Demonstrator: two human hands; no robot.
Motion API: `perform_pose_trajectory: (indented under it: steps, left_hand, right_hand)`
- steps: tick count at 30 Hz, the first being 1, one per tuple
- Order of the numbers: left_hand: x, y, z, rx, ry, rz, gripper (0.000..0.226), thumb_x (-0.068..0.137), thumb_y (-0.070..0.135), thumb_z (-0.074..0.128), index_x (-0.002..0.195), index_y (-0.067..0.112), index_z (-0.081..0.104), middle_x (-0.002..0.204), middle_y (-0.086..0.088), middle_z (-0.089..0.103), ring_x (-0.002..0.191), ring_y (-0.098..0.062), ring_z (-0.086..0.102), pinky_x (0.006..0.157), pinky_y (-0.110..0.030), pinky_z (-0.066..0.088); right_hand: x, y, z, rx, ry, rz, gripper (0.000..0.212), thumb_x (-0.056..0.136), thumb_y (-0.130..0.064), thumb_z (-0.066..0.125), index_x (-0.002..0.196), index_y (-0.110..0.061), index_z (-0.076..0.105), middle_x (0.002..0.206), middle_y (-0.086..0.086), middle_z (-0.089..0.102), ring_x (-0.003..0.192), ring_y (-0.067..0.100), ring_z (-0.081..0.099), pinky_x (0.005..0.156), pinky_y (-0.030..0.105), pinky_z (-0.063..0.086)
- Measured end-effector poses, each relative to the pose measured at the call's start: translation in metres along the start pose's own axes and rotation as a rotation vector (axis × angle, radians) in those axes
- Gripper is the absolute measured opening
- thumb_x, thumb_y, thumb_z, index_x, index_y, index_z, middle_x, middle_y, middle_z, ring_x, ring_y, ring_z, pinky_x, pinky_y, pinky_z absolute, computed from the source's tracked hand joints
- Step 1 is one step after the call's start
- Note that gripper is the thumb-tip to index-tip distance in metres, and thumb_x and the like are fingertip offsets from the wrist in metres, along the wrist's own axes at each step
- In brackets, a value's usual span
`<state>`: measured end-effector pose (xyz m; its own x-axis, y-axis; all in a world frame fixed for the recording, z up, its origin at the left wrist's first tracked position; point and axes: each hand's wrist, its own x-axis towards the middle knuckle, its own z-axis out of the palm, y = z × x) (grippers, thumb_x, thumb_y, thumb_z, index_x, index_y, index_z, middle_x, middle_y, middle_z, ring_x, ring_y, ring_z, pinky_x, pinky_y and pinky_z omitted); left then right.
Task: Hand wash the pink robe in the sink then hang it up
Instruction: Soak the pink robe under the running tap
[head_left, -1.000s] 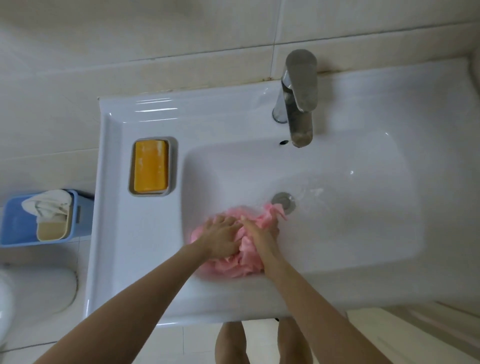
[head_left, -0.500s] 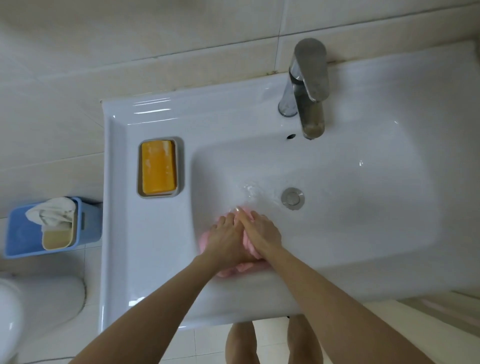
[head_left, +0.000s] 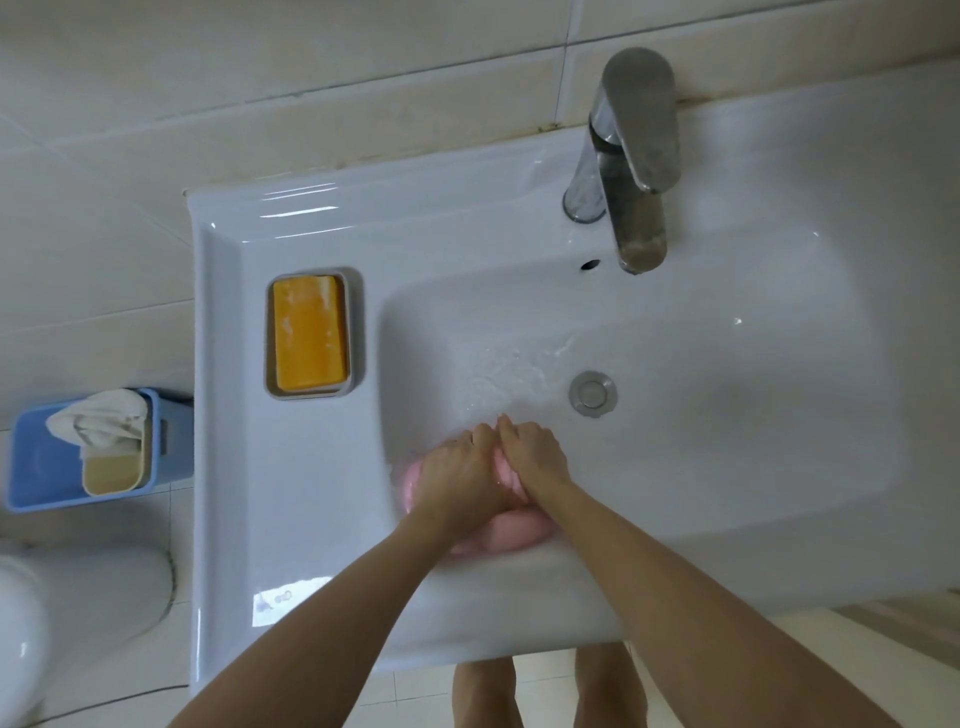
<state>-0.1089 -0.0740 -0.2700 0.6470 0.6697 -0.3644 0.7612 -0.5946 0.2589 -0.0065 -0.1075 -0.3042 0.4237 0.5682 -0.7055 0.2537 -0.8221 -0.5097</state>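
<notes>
- head view, far left of the hands: blue bin (head_left: 36, 467) on the floor, holding crumpled white stuff and a beige tub (head_left: 111, 470).
- left of and beyond the left hand: soap dish (head_left: 356, 332) on the sink (head_left: 234, 467) ledge, orange soap bar (head_left: 309, 332) in it.
- left hand (head_left: 462, 478): fingers fairly straight, pressing flat on the pink robe (head_left: 519, 532).
- robe: bunched directly under both hands at the near basin wall, long axis left-right, both hands equally near.
- right hand (head_left: 532, 457): same flat press, touching the left.
- drain (head_left: 592, 393) just beyond and right of the fingertips; faucet (head_left: 636, 156) further back.
</notes>
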Motion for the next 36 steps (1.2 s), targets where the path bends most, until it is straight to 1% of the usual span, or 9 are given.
perform_pose_trajectory:
  steps: [6, 9, 12, 15, 20, 24, 29, 33, 36]
  left_hand:
    - [0.007, 0.0, -0.009, 0.01, -0.078, 0.036, 0.066, 0.075, 0.064, 0.06, 0.11, 0.009, 0.049, 0.092, -0.005, 0.067, 0.084, -0.028, 0.065, 0.063, -0.027, 0.036]
    - [0.003, -0.005, -0.015, -0.102, -0.193, 0.018, 0.071, 0.071, 0.069, 0.056, 0.117, 0.017, 0.041, 0.107, 0.0, 0.058, 0.097, -0.022, 0.059, 0.077, -0.03, 0.046]
    - [-0.013, -0.011, -0.018, 0.031, -0.121, 0.142, 0.124, 0.048, 0.1, 0.023, 0.146, 0.024, 0.017, 0.148, -0.002, 0.03, 0.135, -0.03, 0.031, 0.108, -0.046, 0.024]
    - [-0.026, -0.012, -0.017, 0.129, -0.198, 0.154, 0.135, 0.031, 0.101, 0.004, 0.146, 0.033, -0.016, 0.158, -0.008, -0.009, 0.145, -0.034, -0.002, 0.112, -0.057, 0.002]
    - [-0.023, -0.007, 0.001, 0.11, -0.124, 0.037, 0.125, 0.051, 0.093, 0.019, 0.15, 0.017, 0.009, 0.157, -0.007, 0.014, 0.137, -0.026, 0.029, 0.108, -0.039, 0.025]
    - [-0.018, 0.0, 0.001, 0.122, -0.129, -0.003, 0.081, 0.084, 0.061, 0.037, 0.148, 0.016, 0.017, 0.15, -0.002, 0.028, 0.132, -0.023, 0.034, 0.105, -0.034, 0.028]
    - [-0.013, 0.006, -0.012, 0.051, -0.069, -0.014, 0.036, 0.082, 0.036, 0.052, 0.115, 0.022, 0.048, 0.112, 0.003, 0.058, 0.101, -0.018, 0.058, 0.081, -0.031, 0.045]
    - [-0.011, 0.006, -0.012, 0.108, -0.069, -0.007, 0.047, 0.079, 0.044, 0.055, 0.12, 0.023, 0.045, 0.104, 0.004, 0.059, 0.089, -0.019, 0.064, 0.065, -0.028, 0.044]
    - [-0.008, 0.002, -0.004, 0.144, -0.034, -0.04, 0.053, 0.079, 0.052, 0.052, 0.123, 0.023, 0.044, 0.094, 0.006, 0.064, 0.081, -0.018, 0.066, 0.057, -0.024, 0.038]
  right_hand:
    - [0.003, -0.003, -0.002, 0.004, -0.001, 0.063, 0.055, 0.101, -0.039, 0.027, 0.109, 0.0, 0.066, 0.113, 0.022, 0.064, 0.106, 0.034, 0.058, 0.086, 0.033, 0.042]
    - [-0.005, -0.002, 0.001, 0.02, 0.038, 0.089, 0.056, 0.101, -0.043, 0.027, 0.114, -0.003, 0.064, 0.116, 0.019, 0.063, 0.109, 0.033, 0.057, 0.088, 0.034, 0.041]
    - [-0.009, 0.001, 0.003, 0.067, 0.074, 0.095, 0.047, 0.1, -0.046, 0.029, 0.117, -0.01, 0.053, 0.115, 0.016, 0.063, 0.106, 0.033, 0.057, 0.084, 0.036, 0.039]
    - [-0.013, -0.002, 0.002, 0.008, 0.041, 0.072, 0.044, 0.1, -0.047, 0.025, 0.115, -0.016, 0.052, 0.112, 0.013, 0.064, 0.104, 0.032, 0.058, 0.082, 0.036, 0.04]
    - [-0.028, -0.002, 0.001, -0.356, 0.127, -0.138, 0.038, 0.099, -0.039, 0.033, 0.118, -0.019, 0.059, 0.135, 0.006, 0.045, 0.124, 0.029, 0.04, 0.093, 0.038, 0.036]
    - [-0.034, 0.005, -0.004, -0.168, -0.045, -0.148, 0.041, 0.1, -0.043, 0.032, 0.129, -0.02, 0.049, 0.135, 0.007, 0.047, 0.122, 0.03, 0.044, 0.101, 0.038, 0.037]
    - [-0.044, 0.003, -0.002, -0.142, -0.003, -0.117, 0.048, 0.098, -0.052, 0.027, 0.127, -0.02, 0.048, 0.125, 0.013, 0.051, 0.115, 0.034, 0.046, 0.096, 0.04, 0.036]
    - [-0.04, -0.002, 0.003, -0.23, 0.143, -0.129, 0.043, 0.098, -0.047, 0.03, 0.127, -0.02, 0.049, 0.117, 0.016, 0.055, 0.107, 0.035, 0.052, 0.088, 0.036, 0.041]
    - [-0.037, -0.004, 0.004, -0.282, 0.197, -0.158, 0.068, 0.086, -0.06, 0.015, 0.126, -0.019, 0.052, 0.113, 0.016, 0.059, 0.105, 0.035, 0.056, 0.087, 0.036, 0.041]
